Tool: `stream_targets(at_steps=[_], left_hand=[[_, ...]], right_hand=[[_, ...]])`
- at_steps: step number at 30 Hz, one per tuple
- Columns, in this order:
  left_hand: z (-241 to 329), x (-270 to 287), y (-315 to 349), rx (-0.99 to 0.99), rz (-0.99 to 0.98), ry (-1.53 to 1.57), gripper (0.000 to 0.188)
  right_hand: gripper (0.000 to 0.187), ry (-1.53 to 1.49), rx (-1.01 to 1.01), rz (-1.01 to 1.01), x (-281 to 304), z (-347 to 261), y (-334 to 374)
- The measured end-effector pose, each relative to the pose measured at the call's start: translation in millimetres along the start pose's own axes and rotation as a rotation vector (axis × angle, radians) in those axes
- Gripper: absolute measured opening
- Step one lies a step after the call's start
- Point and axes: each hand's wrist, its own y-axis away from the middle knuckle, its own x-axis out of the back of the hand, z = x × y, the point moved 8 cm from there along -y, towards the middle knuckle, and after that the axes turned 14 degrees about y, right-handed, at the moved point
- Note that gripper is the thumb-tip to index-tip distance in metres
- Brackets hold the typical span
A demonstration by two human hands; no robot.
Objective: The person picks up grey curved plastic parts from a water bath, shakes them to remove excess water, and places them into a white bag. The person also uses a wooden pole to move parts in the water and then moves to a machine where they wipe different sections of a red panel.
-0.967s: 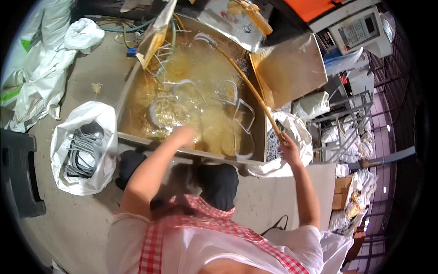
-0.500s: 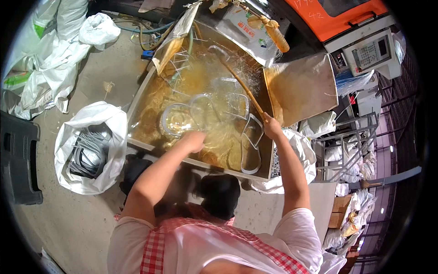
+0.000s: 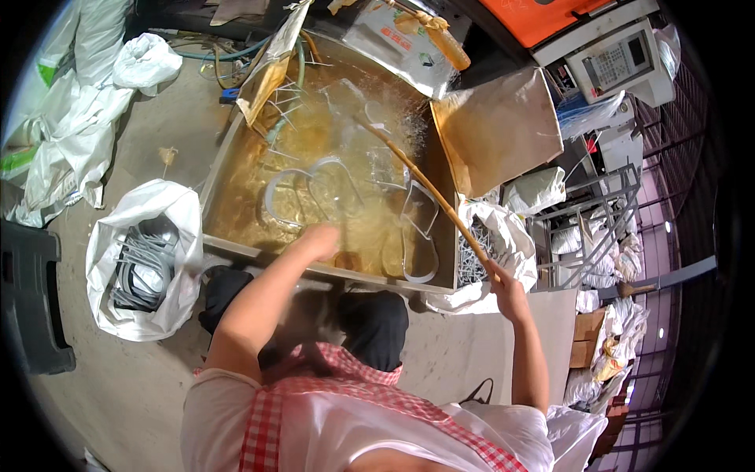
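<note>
My right hand [image 3: 507, 289] is wrapped round the near end of a long bamboo stick [image 3: 426, 184]. The stick slants away to the left over a wide, shallow tank [image 3: 222, 175] of yellowish water, and its far tip is at the water. My left hand [image 3: 319, 242] is closed above the tank's near rim; whatever its fingers hold, if anything, is hidden. Just beyond it lies a pale, looped plastic frame [image 3: 271, 194] in the water. A second looped frame [image 3: 429, 272] lies by the tank's right wall. Other pale pieces farther back are blurred by ripples.
A white sack [image 3: 101, 271] of grey looped parts [image 3: 146, 267] stands left of the tank. Another white sack [image 3: 515, 250] with small grey pieces [image 3: 472, 259] is at the right. A stained board [image 3: 503, 134] leans over the right wall, below a machine's keypad panel [image 3: 613, 67]. A hose [image 3: 300, 67] enters the tank.
My right hand has moved right and nearer to me, drawing the stick back. The looped frames have shifted slightly in the view, which has also moved. My left hand stays near the rim, still closed.
</note>
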Motion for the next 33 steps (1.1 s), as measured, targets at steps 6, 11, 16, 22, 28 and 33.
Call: stream_targets(at_steps=[6, 11, 16, 22, 28, 33], left_hand=[[9.3, 4.1, 9.0, 0.016, -0.051, -0.032, 0.039], [-7.8, 1.9, -0.4, 0.052, -0.033, -0.052, 0.04], [1.6, -2.1, 1.3, -0.002, -0.008, -0.024, 0.031], [-8.8, 1.5, 5.2, -0.001, 0.022, 0.031, 0.037], [-0.5, 4.9, 15.9, -0.028, 0.062, 0.038, 0.041], [-7.0, 2.1, 17.2, -0.038, 0.058, 0.054, 0.042]], right_hand=[[0.042, -0.185, -0.216, 0.0, -2.0, 36.5, 88.8], [0.037, -0.32, -0.258, 0.126, -53.1, 82.8, 148.5], [0.033, -0.64, -0.449, 0.179, -76.6, 81.3, 178.8], [0.043, -0.013, -0.815, 0.059, -75.8, 154.0, 266.5], [0.041, 0.192, -1.083, 0.134, -45.0, 188.6, 418.6], [0.038, 0.114, -1.15, 0.232, -99.6, 214.0, 475.9]])
